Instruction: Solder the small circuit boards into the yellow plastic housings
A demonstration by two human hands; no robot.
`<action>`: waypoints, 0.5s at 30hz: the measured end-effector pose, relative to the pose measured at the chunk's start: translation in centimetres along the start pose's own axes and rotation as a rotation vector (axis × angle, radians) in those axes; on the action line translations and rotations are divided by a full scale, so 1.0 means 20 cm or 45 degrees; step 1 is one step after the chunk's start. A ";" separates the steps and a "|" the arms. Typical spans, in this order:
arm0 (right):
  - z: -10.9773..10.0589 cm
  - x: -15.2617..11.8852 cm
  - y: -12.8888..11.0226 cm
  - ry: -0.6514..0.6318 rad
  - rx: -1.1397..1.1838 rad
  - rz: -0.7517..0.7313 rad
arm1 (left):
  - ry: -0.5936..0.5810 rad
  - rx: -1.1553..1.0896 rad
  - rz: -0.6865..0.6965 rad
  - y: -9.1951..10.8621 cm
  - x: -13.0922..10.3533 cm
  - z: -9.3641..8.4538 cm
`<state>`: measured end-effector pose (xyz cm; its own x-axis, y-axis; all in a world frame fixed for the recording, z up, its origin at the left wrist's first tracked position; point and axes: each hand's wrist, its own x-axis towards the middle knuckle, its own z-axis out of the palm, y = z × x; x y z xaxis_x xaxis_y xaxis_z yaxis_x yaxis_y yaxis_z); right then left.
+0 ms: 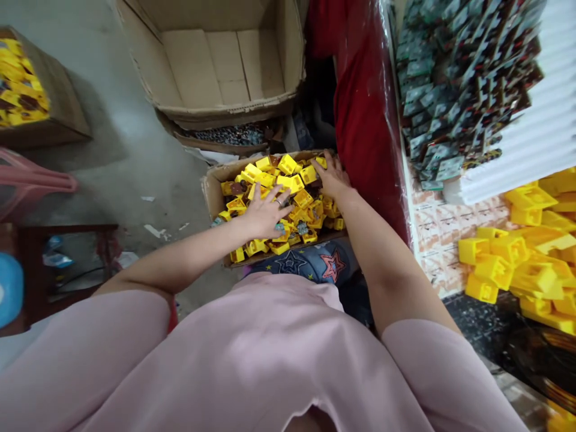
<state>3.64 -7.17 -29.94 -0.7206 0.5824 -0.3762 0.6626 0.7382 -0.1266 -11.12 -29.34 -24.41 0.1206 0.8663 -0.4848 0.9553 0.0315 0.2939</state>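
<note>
A cardboard box (pixel 215 191) rests against my lap, filled with small yellow plastic housings (pixel 303 199), some with brown or greenish parts showing. My left hand (pixel 266 215) lies over the middle of the pile with its fingers spread, a ring on one finger. At the box's right end, my right hand (pixel 332 175) reaches over the rim, its fingers apart and touching the pieces near the back corner. Neither hand has a piece gripped in it.
Beyond stands a large open carton (pixel 225 66), with a lower box of small metallic parts (pixel 234 134) beneath it. The table at right bears circuit boards (pixel 463 78) and yellow housings (pixel 531 252). Another box (pixel 67 105) and a pink stool (pixel 36 180) are at left.
</note>
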 end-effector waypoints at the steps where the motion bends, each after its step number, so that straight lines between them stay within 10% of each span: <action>1: 0.02 0.03 0.01 -0.007 0.003 -0.011 | -0.030 0.032 -0.019 0.00 0.01 -0.01; 15: 0.17 0.10 -0.01 0.238 0.336 -0.009 | 0.421 -0.458 -0.356 -0.33 -0.09 0.20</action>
<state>2.70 -7.32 -33.88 -0.7343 0.6480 -0.2024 0.6698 0.6430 -0.3713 -16.63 -33.04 -28.75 -0.2705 0.9087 -0.3178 0.7797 0.4005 0.4814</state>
